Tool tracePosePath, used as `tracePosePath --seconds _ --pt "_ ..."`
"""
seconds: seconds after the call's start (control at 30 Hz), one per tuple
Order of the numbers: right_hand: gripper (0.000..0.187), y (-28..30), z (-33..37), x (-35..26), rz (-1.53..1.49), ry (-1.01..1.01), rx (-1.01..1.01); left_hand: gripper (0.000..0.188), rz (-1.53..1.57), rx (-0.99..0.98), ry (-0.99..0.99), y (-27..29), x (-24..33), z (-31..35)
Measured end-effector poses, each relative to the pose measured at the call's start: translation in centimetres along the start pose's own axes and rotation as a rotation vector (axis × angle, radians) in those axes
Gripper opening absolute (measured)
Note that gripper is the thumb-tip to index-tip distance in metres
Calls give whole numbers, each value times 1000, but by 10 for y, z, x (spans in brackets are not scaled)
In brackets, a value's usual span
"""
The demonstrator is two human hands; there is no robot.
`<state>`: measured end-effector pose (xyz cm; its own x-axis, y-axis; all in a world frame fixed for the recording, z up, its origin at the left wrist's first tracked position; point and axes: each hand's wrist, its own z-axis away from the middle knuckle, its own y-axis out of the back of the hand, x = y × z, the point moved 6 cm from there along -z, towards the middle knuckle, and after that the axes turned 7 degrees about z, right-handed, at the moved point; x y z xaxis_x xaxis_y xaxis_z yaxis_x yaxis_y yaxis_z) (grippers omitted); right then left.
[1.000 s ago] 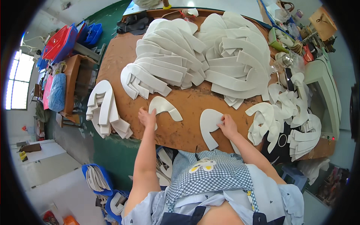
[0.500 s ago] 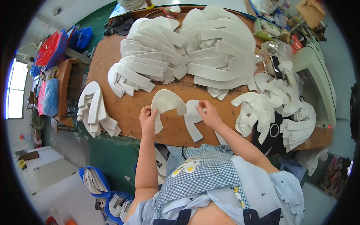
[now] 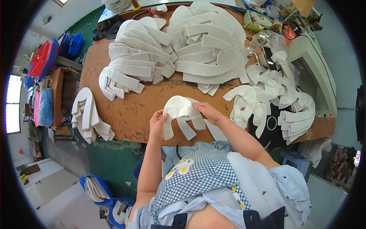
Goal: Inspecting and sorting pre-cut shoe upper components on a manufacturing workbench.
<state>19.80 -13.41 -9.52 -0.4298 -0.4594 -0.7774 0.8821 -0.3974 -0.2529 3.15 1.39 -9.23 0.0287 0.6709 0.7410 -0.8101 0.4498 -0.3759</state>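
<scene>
A white U-shaped pad [image 3: 177, 106] is held between my two hands over the near part of the table, its curved end away from me. My left hand [image 3: 157, 123] is closed on its left edge, thumb on top. My right hand [image 3: 207, 112] pinches its upper right side. Beneath it lies another white piece [image 3: 186, 129], partly covered, so its whole outline is hidden. A further flat white piece [image 3: 215, 131] lies below my right forearm at the table's near edge.
Large fanned stacks of white U-shaped pads [image 3: 141, 49] cover the far side of the brown table [image 3: 152, 100]. A smaller stack [image 3: 84, 110] stands at the left corner. Loose limp white pieces [image 3: 244, 97] lie at right, beside a pale machine [image 3: 314, 65]. Blue baskets [image 3: 95, 187] stand below left.
My right hand has moved from the separate white piece to the right side of the held pad. The pad has come slightly nearer and overlaps that piece. The view has shifted a little.
</scene>
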Motion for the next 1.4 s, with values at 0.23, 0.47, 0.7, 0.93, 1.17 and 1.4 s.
tracePosePath --seconds 0.23,0.47,0.7,0.93,1.17,1.4 --pt "42 -5 11 -23 216 87 118 72 -1063 -161 -662 -69 45 42" --pt "17 -23 16 -43 632 346 64 25 -1170 -411 -800 -96 70 59" --pt "14 -3 9 -17 190 190 218 12 -1298 -539 -955 -97 67 76" --pt "17 -2 9 -28 26 231 217 20 -1205 -376 -963 -84 63 77" --pt "26 11 18 -31 977 135 391 19 -1181 -313 -851 -83 81 78" --pt "32 -42 44 -82 771 495 84 25 -1104 -463 -660 -83 67 66"
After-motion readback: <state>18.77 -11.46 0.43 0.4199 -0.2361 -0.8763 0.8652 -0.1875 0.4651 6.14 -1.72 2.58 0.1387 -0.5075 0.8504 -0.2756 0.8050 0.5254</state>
